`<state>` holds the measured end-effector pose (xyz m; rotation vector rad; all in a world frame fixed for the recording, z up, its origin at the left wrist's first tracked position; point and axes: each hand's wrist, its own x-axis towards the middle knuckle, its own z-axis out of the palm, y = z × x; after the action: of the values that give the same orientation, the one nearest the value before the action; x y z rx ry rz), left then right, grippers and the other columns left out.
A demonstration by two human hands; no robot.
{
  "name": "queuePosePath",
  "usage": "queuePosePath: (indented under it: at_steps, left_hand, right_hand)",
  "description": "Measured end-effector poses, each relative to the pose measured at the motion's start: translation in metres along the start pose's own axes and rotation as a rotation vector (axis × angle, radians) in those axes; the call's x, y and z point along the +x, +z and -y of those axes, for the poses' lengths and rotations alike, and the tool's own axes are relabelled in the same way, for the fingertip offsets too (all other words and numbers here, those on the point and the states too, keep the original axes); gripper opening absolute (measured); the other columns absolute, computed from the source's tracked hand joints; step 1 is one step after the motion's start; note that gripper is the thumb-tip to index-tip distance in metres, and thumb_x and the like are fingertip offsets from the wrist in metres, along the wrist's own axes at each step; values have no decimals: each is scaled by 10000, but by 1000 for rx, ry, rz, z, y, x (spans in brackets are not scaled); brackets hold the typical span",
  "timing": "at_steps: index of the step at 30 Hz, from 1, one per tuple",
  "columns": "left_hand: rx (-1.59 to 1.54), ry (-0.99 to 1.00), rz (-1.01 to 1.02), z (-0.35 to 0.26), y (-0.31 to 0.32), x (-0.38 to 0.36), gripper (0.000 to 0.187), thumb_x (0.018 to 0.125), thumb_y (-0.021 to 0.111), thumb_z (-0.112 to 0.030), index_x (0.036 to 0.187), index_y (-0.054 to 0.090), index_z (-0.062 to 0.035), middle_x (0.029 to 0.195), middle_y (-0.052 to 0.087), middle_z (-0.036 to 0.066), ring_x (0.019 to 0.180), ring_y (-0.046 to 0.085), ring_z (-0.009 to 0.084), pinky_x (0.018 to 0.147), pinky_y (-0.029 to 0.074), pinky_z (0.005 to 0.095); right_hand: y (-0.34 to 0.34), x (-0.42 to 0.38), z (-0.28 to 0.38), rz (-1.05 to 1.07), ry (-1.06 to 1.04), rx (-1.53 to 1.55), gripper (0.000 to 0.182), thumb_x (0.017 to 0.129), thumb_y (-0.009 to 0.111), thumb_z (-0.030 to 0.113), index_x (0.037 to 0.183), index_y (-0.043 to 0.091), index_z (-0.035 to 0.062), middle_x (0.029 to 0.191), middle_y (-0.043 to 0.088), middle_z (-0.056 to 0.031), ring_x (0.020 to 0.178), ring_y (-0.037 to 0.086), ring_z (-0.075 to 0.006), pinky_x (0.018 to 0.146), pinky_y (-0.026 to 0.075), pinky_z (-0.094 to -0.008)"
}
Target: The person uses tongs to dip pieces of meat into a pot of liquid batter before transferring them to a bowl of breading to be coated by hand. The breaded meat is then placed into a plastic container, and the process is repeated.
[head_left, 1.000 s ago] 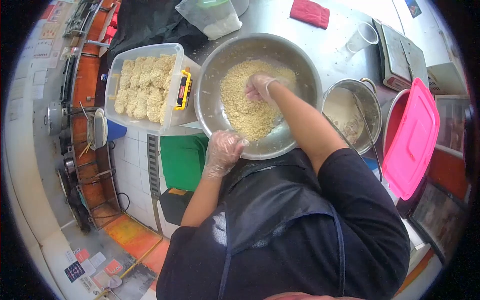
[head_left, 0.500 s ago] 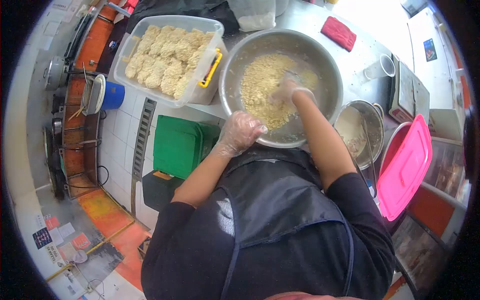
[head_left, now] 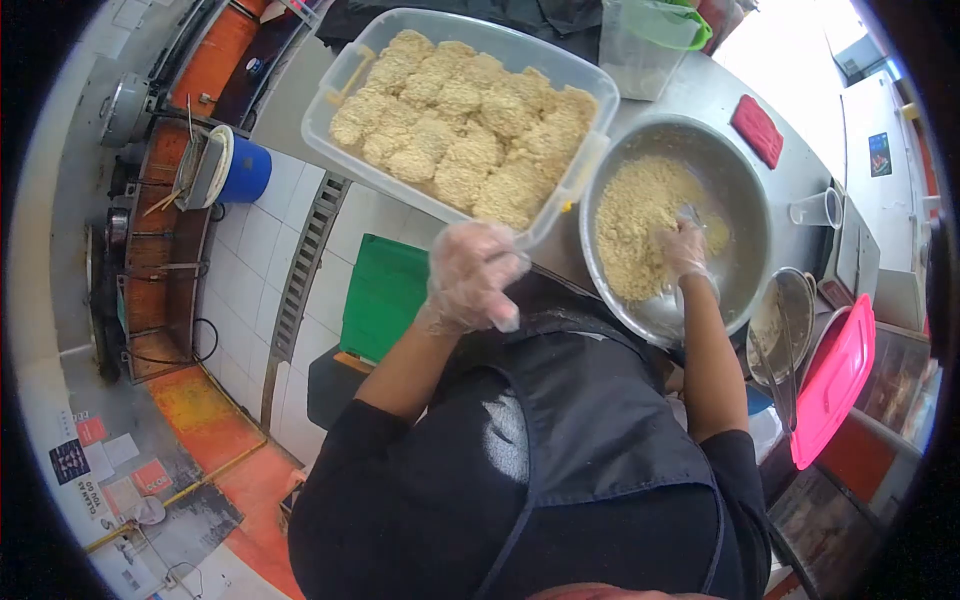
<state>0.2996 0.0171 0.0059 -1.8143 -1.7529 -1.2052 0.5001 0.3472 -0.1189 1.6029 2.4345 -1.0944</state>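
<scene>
My left hand (head_left: 474, 278), in a clear plastic glove, hovers by the near right corner of a clear plastic tub (head_left: 335, 155). Its fingers are loosely bent, the thumb stands apart, and nothing shows in it. Crumb-coated pieces (head_left: 455, 120) lie in rows in the tub. My right hand (head_left: 686, 245), also gloved, is inside a large metal bowl (head_left: 752, 190), at the right side of a heap of pale crumbs (head_left: 635, 215). The fingers of that hand look apart, with no object visible in them; the fingertips are hard to make out.
Right of the bowl stand a metal pot (head_left: 775, 330) with pale batter and a pink lid (head_left: 838, 385). A red cloth (head_left: 757, 131) and a clear cup (head_left: 817, 209) are on the table. Below the tub is a green bin (head_left: 385, 295); a blue bucket (head_left: 245, 170) stands left.
The view has shifted, so tub and bowl appear farther right and the tub larger. My left hand has left the bowl's rim for the tub's corner. My right hand stays in the bowl.
</scene>
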Motion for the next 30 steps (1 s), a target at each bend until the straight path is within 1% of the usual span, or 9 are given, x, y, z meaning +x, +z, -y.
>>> queuePosePath:
  at_steps: [4,6,14,16,19,23,25,28,30]
  left_hand:
    - [349,-166,-315,61,-44,1,507,1090,331,-475,938,638,-102,977,662,103,917,647,305,805,516,425]
    - [453,-169,-421,107,-70,-11,514,1105,272,-394,926,626,-68,967,665,134,922,647,326,805,514,422]
    - [250,-584,-414,205,-129,-3,671,1092,313,-525,1015,693,22,994,714,183,964,689,315,895,518,404]
    - [193,-714,-196,233,-123,-15,595,1065,389,-515,1081,703,-10,1116,707,131,1056,660,294,998,456,385]
    - [137,-878,-144,226,-122,-9,779,1022,337,-687,1144,711,-14,1180,710,111,1119,646,248,1009,446,372]
    - [101,-796,-85,231,-125,-9,879,967,330,-784,1204,695,-20,1214,702,119,1155,630,216,1015,439,357]
    - [186,-652,-361,233,-115,-7,853,1004,310,-733,1115,716,8,1121,728,149,1104,665,267,1005,462,373]
    - [3,-719,-559,254,-118,-19,866,1008,291,-733,1108,713,16,1133,719,150,1135,648,270,1032,439,370]
    - [-56,-694,-520,257,-125,-11,852,1012,302,-725,1102,714,16,1131,719,146,1136,646,264,1038,436,367]
  right_hand:
    - [-7,-28,33,-210,-2,-209,451,766,744,256,1142,712,8,1071,729,-238,1026,709,-364,906,527,-426]
    - [-5,-30,26,-297,-158,-135,440,781,726,247,1158,712,21,1071,726,-240,1033,704,-384,912,529,-431]
    - [-58,-76,73,-372,-219,45,339,828,733,146,1137,703,9,1022,748,-174,932,719,-241,868,545,-361]
    - [-68,-78,70,-426,-340,21,293,831,708,71,1113,693,-7,939,734,-102,847,690,-152,785,541,-295]
    - [-88,-85,84,-406,-194,-32,289,838,709,106,1107,698,1,951,740,-121,882,703,-183,812,542,-317]
    - [-92,-81,72,-397,-144,-20,297,848,718,146,1105,699,-2,955,737,-115,883,691,-180,819,535,-315]
    - [-98,-77,67,-340,-114,53,283,853,716,124,1103,695,-7,958,726,-95,890,671,-149,820,530,-291]
    - [-114,-59,55,-420,-287,-96,283,849,718,151,1095,718,11,931,739,-106,878,680,-174,821,531,-318]
    - [-128,-61,85,-369,-220,80,285,853,710,126,1113,717,9,946,735,-68,877,666,-150,816,524,-295]
